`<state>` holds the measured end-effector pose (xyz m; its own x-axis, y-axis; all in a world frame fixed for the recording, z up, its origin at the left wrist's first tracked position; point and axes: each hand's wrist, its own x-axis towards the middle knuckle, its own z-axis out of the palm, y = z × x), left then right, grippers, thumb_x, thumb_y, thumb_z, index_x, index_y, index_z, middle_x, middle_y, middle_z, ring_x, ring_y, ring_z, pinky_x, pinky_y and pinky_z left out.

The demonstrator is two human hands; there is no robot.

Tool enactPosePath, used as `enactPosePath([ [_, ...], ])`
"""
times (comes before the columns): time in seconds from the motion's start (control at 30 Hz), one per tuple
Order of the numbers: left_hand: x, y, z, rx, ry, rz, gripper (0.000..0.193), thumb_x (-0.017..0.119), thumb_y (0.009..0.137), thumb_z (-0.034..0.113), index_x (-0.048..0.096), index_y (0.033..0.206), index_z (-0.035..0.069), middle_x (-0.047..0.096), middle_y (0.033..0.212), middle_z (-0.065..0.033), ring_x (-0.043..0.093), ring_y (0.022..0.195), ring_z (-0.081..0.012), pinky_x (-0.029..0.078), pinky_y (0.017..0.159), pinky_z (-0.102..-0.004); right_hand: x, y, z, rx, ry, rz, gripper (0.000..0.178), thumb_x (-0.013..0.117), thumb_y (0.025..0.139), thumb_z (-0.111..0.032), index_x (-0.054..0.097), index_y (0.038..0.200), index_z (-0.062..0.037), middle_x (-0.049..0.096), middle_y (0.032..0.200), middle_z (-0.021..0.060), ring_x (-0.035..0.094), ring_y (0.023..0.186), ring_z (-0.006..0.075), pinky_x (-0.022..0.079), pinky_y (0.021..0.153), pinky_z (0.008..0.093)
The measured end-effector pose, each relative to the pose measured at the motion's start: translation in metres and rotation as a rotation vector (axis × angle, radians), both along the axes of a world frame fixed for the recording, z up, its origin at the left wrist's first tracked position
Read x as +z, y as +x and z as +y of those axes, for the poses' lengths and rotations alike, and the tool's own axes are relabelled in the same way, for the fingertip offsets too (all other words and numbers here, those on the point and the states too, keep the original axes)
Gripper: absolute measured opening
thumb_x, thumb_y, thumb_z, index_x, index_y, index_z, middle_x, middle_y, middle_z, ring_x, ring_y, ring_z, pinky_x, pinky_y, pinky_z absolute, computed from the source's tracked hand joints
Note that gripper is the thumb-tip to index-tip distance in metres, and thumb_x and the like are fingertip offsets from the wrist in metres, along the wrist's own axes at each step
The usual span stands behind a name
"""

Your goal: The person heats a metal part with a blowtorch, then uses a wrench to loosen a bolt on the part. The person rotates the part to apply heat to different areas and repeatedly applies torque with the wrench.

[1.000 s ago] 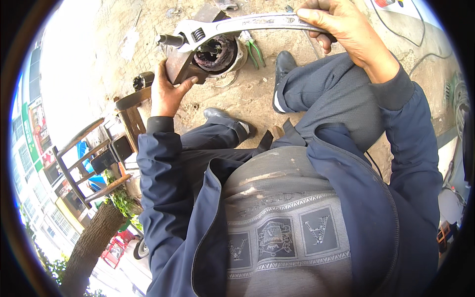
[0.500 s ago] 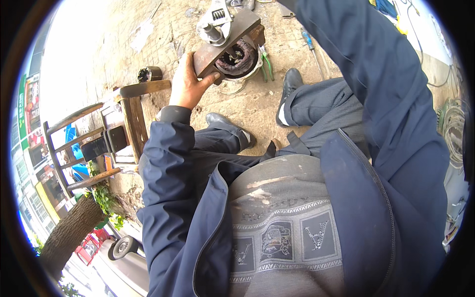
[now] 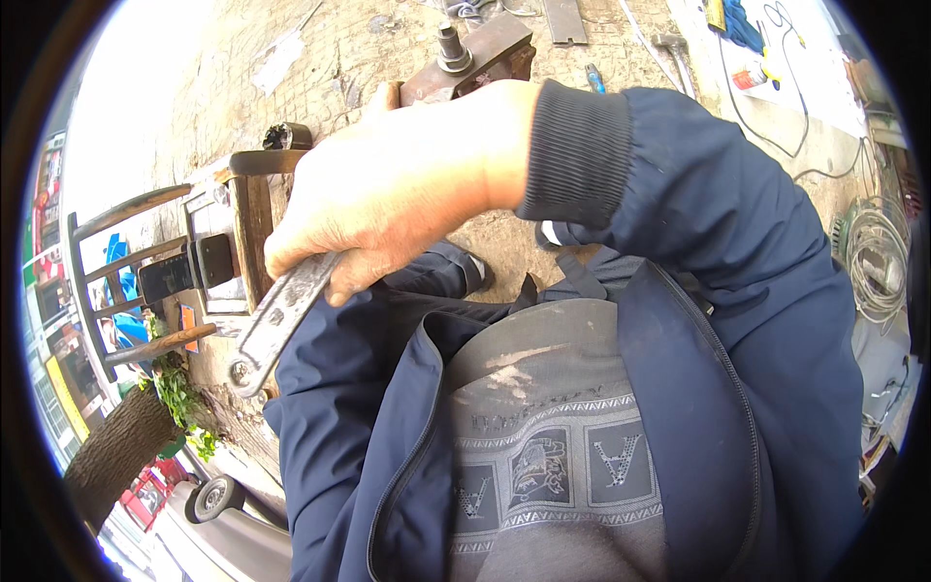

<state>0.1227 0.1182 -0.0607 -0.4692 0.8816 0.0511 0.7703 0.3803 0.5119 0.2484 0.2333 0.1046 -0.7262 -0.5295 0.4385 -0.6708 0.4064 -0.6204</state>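
Note:
My right hand [image 3: 402, 179] reaches across to the left, closed around the handle of a steel adjustable wrench [image 3: 281, 325]. The handle's holed end points down toward my left sleeve; the jaws are hidden by the hand. Behind it, a brown steel bar [image 3: 502, 47] carries an upright threaded bolt with a nut [image 3: 453, 53]. Only a bit of my left hand [image 3: 385, 96] shows, against the bar's left end, and it appears to grip there. The motor housing with windings under the bar, seen earlier, is covered by my right hand and forearm.
On the left stands a wooden frame chair [image 3: 242, 223] with a black phone-like object [image 3: 208, 260] on it, near a dark short cylinder [image 3: 288, 136]. Farther off lie a flat metal plate [image 3: 565, 21], a hammer [image 3: 671, 44] and a blue-handled screwdriver [image 3: 594, 78]. Coiled wire [image 3: 878, 257] is at the right.
The wrench has come off the nut on the bolt. My right hand has swung down and left with it, now covering most of my left hand and the motor housing.

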Motion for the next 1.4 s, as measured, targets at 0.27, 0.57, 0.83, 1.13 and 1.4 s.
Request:
enactPosePath([
  [0.27, 0.008, -0.008, 0.015, 0.020, 0.006, 0.135, 0.063, 0.092, 0.078, 0.037, 0.061, 0.116, -0.003, 0.068, 0.109, -0.0251, 0.069, 0.100, -0.0420, 0.057, 0.087, -0.0463, -0.089, 0.138, 0.043, -0.910, 0.150, -0.857, 0.043, 0.079, 0.095, -0.038, 0.069, 0.115, -0.0016, 0.074, 0.093, 0.0235, 0.074, 0.091, 0.0402, 0.058, 0.083, 0.0481],
  [0.57, 0.048, -0.001, 0.028, -0.095, -0.142, 0.163, 0.068, 0.094, 0.077, 0.039, 0.059, 0.112, -0.007, 0.072, 0.099, -0.0311, 0.071, 0.095, -0.0472, 0.057, 0.085, -0.0503, -0.175, 0.167, 0.054, -0.787, -0.265, -1.183, 0.031, 0.068, 0.095, -0.013, 0.058, 0.115, 0.0087, 0.073, 0.085, 0.0248, 0.077, 0.071, 0.0286, 0.062, 0.069, 0.0415],
  [0.83, 0.048, 0.001, 0.025, -0.096, -0.188, 0.114, 0.070, 0.096, 0.076, 0.035, 0.056, 0.115, -0.006, 0.068, 0.096, -0.0289, 0.069, 0.087, -0.0456, 0.057, 0.079, -0.0471, -0.197, 0.151, 0.041, -0.847, -0.435, -1.088, 0.023, 0.055, 0.105, -0.016, 0.058, 0.109, 0.0067, 0.070, 0.081, 0.0205, 0.076, 0.071, 0.0302, 0.059, 0.067, 0.0456],
  [1.13, 0.052, 0.009, 0.026, -0.076, -0.182, 0.096, 0.061, 0.093, 0.081, 0.029, 0.053, 0.114, -0.003, 0.068, 0.093, -0.0294, 0.069, 0.083, -0.0455, 0.056, 0.076, -0.0487, -0.201, 0.114, 0.032, -0.783, -0.426, -1.048, 0.028, 0.053, 0.109, -0.019, 0.057, 0.120, 0.0062, 0.068, 0.077, 0.0131, 0.071, 0.060, 0.0238, 0.059, 0.058, 0.0397],
  [1.4, 0.050, 0.009, 0.022, -0.062, -0.185, 0.112, 0.063, 0.093, 0.080, 0.032, 0.054, 0.114, -0.004, 0.069, 0.094, -0.0274, 0.069, 0.085, -0.0428, 0.056, 0.078, -0.0478, -0.207, 0.114, 0.016, -0.812, -0.582, -1.002, 0.029, 0.053, 0.110, -0.018, 0.057, 0.124, 0.0063, 0.070, 0.080, 0.0139, 0.072, 0.061, 0.0222, 0.060, 0.056, 0.0372],
])
